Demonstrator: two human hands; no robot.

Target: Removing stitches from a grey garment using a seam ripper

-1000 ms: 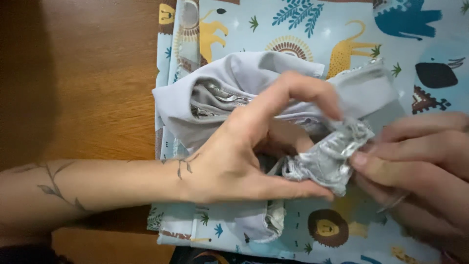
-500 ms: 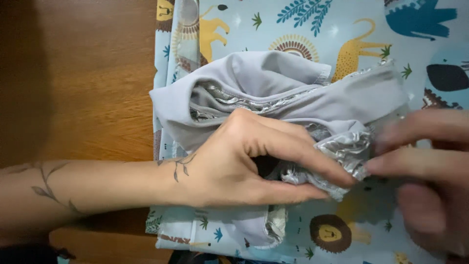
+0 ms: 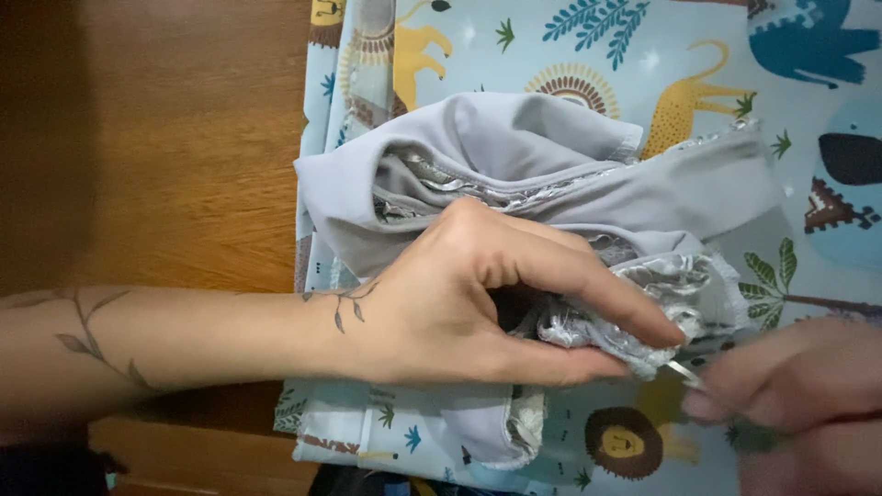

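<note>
Pinching grey cloth [image 3: 551, 174] so its edge is steadied.
Left hand [image 3: 478, 294] is clamped on it; blurred right hand's [image 3: 790, 386] grip cannot be told.

The left hand [image 3: 478, 303] has closed: a second ago its fingers arched open over the grey garment [image 3: 551, 174], and now forefinger and thumb pinch the crumpled silvery lining [image 3: 643, 312] toward 3 o'clock. The right hand [image 3: 790, 395] has drawn back toward 4 o'clock, off the lining it gripped before, and is now blurred at the frame's lower right edge. The lining bunch, earlier pulled up between both hands, lies flatter under the left fingers.
</note>
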